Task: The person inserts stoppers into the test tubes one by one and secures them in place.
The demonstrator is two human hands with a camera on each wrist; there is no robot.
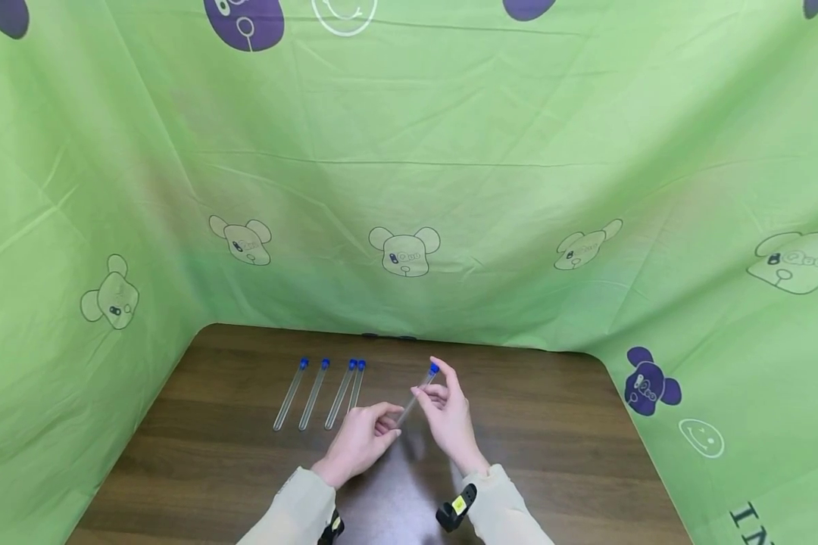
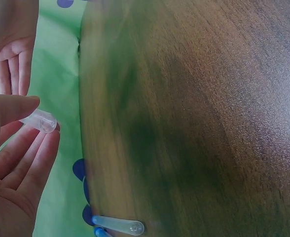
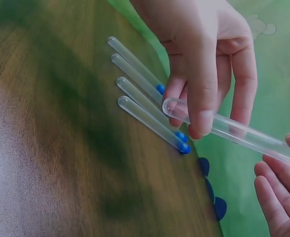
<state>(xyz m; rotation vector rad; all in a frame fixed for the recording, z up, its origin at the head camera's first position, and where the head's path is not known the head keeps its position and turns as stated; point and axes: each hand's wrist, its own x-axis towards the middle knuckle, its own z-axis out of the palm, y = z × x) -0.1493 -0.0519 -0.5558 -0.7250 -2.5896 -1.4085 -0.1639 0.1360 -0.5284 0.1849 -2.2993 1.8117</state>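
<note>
A clear test tube with a blue cap (image 1: 434,369) is held slanting above the table between both hands. My left hand (image 1: 360,440) pinches it near its rounded bottom end, thumb on one side and fingers on the other; that end (image 3: 173,107) pokes out past the fingertips in the right wrist view. Toward the capped end, my right hand (image 1: 452,421) holds the same tube between thumb and fingers, its index finger reaching the cap. To the left, several capped test tubes (image 1: 313,395) lie side by side on the table, caps toward the back. The left hand partly covers the rightmost one.
The brown wooden table (image 1: 204,454) has rounded back corners. A green printed cloth (image 1: 409,189) hangs behind it and along both sides. Two of the lying tubes have their caps almost touching. Dark wrist cameras (image 1: 457,509) are strapped at the sleeves.
</note>
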